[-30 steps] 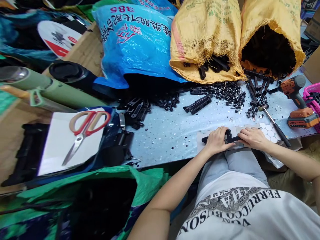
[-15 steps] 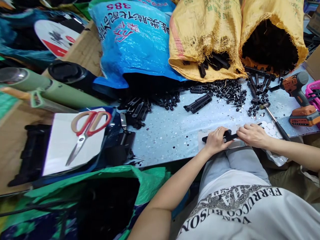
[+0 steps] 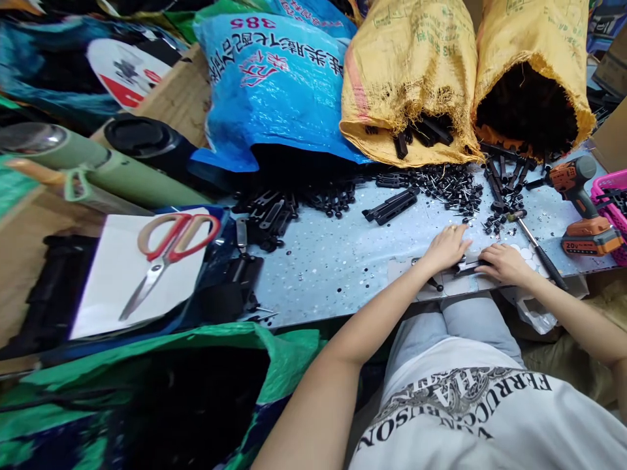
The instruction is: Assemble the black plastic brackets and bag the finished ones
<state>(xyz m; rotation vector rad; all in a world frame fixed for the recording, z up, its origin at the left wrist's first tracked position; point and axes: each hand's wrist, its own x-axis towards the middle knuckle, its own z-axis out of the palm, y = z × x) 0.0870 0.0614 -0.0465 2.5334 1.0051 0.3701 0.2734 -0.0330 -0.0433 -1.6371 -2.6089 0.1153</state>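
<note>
My left hand (image 3: 447, 247) reaches forward over the table, fingers stretched toward a heap of small black screws (image 3: 450, 185); it holds nothing I can make out. My right hand (image 3: 504, 262) rests near the table's front edge, its fingers pressed on a long black plastic part (image 3: 467, 267) that lies on a pale card (image 3: 435, 287). A sheet of white round stickers (image 3: 528, 253) lies just right of that hand.
A hammer (image 3: 536, 247) and an orange cordless drill (image 3: 580, 209) lie at the right, beside a pink basket (image 3: 610, 202). Two yellow sacks (image 3: 411, 78) and a blue sack (image 3: 274, 78) spill black parts at the back. Scissors (image 3: 166, 251) lie on white paper at left.
My left hand has let go of the black part and moved forward toward the screws. My right hand has stayed on the part, which has shifted slightly right.
</note>
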